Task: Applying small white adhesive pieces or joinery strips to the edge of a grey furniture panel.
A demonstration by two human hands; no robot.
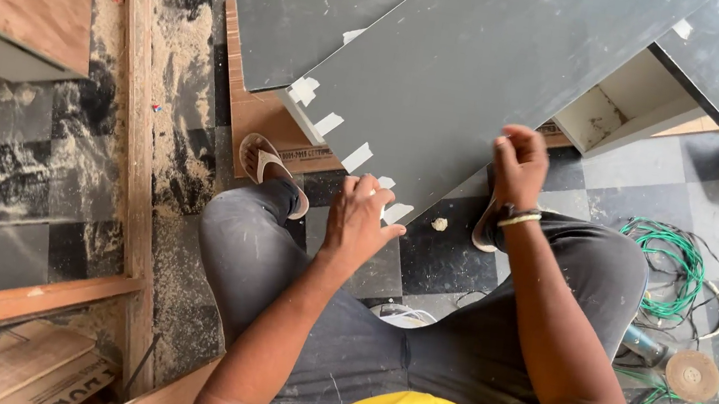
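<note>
Now, board: grey panel propped over the knees, tape strips along its near edge
Left hand: fingers pinching a strip at the edge
Right hand: curled, whether gripping the far corner unclear
Progress: several strips on, edge part taped

A floor of black, grey and white checked tiles is seen, dusted with sawdust along the left. Wooden frame rails are laid across it there. Green cable is coiled at the right, beside a round sanding disc. Everything is lit by even daylight
</note>
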